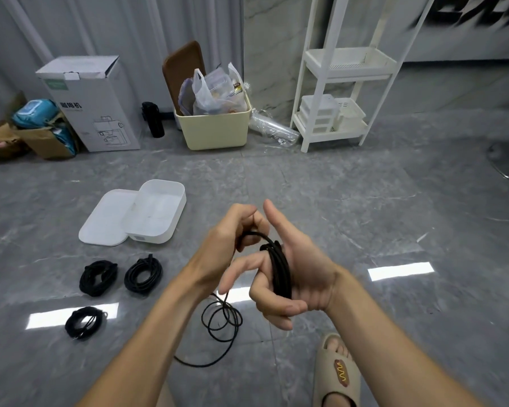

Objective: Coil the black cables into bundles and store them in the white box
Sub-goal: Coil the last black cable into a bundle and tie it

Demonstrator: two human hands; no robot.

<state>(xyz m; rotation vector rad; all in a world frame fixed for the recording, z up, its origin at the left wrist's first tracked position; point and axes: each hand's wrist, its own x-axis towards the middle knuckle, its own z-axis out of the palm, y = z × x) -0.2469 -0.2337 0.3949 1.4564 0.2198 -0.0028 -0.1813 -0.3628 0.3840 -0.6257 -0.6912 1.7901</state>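
Note:
A black cable (279, 268) is wound in several turns around my right hand (300, 271), which is held palm-left above the floor. My left hand (232, 242) pinches the cable's running strand just beside it. The loose end of the cable (221, 321) hangs down and lies in loops on the floor below my hands. Three coiled black bundles rest on the floor at the left: one (98, 277), a second (143, 275) and a smaller third (84, 322). The open white box (159, 210) sits beyond them, its lid (106, 223) lying alongside.
A cream bin (215, 127) stuffed with bags, a white carton (93, 104), a black bottle (153, 118) and a white shelf rack (344, 83) line the far wall. My sandalled foot (337, 374) is at the lower right on the grey tiles.

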